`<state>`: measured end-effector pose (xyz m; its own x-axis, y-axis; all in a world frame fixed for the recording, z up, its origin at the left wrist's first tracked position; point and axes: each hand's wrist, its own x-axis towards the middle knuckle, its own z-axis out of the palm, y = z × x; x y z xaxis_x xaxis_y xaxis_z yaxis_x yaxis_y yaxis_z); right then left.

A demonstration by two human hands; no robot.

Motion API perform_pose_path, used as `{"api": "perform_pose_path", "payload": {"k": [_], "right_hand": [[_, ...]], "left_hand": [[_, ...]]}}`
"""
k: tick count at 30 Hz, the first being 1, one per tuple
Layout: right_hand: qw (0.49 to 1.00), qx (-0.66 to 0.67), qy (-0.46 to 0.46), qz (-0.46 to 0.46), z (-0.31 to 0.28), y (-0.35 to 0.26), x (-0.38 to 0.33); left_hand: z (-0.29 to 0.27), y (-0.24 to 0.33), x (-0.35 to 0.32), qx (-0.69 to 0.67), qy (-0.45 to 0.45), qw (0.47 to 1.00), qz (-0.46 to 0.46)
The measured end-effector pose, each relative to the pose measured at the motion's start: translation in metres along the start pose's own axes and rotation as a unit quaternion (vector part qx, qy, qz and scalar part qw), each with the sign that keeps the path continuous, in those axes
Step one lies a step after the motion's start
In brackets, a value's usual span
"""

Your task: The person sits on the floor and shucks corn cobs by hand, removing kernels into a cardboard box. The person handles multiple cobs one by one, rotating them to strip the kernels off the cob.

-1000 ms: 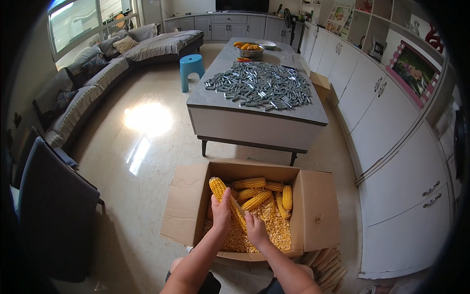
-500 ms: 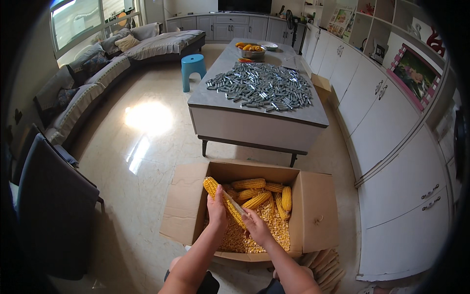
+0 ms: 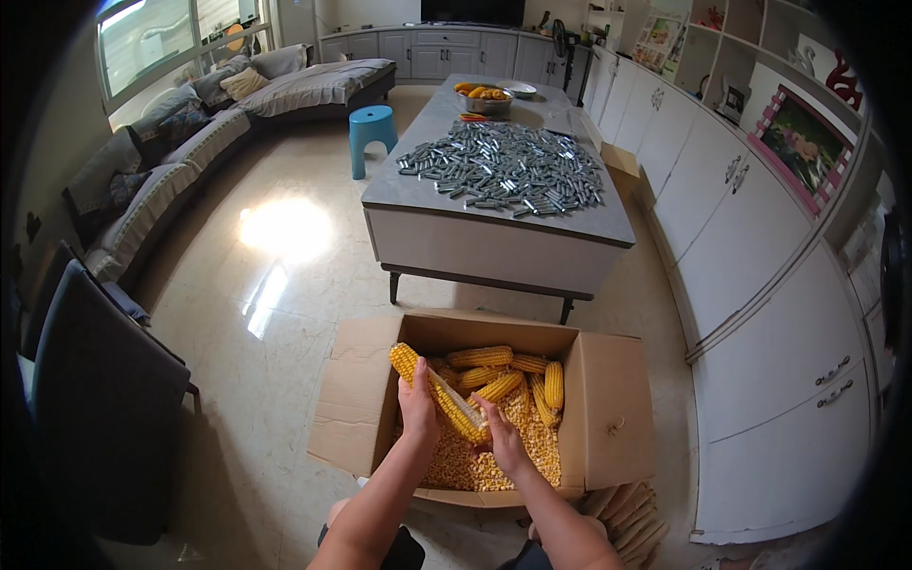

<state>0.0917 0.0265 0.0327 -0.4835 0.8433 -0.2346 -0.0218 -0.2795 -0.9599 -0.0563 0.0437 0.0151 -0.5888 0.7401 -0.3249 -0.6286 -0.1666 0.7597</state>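
Over the open cardboard box (image 3: 617,404) I hold a yellow corn cob (image 3: 456,410) slantwise, its tip up to the left. A pale stripe bare of kernels runs along its upper side. My left hand (image 3: 418,404) is wrapped round the cob's upper part. At the lower end my right hand (image 3: 505,445) grips it, the thumb on the near side of the stripe's end and the fingers partly hidden. Below lie loose corn kernels (image 3: 456,467), spread over the box's bottom. Several whole corn cobs (image 3: 554,384) rest against the box's far and right sides.
Beyond the box stands a grey-topped table (image 3: 418,220) bearing a heap of small metal cylinders (image 3: 508,166) and a metal bowl (image 3: 484,104). A blue stool (image 3: 370,133) is left of it. A dark chair (image 3: 109,399) stands at the left, white cabinets (image 3: 769,418) at the right.
My right hand has shifted slightly down and right to the cob's lower end, its thumb raised higher. More of the pale bare stripe shows. My left hand keeps its hold.
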Motion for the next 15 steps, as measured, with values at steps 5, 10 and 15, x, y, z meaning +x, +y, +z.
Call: {"api": "perform_pose_path", "payload": {"k": [5, 10, 15], "right_hand": [[0.996, -0.048, -0.078, -0.017, -0.003, 0.014, 0.003], [0.996, -0.087, 0.013, -0.019, 0.008, 0.013, -0.004], [0.997, -0.037, 0.051, 0.047, 0.007, 0.005, -0.004]], "left_hand": [[-0.003, 0.0, 0.006, -0.037, 0.01, 0.999, -0.01], [-0.004, -0.004, 0.005, -0.001, 0.013, 1.0, 0.009], [-0.004, -0.007, 0.001, 0.017, -0.009, 0.999, 0.026]]}}
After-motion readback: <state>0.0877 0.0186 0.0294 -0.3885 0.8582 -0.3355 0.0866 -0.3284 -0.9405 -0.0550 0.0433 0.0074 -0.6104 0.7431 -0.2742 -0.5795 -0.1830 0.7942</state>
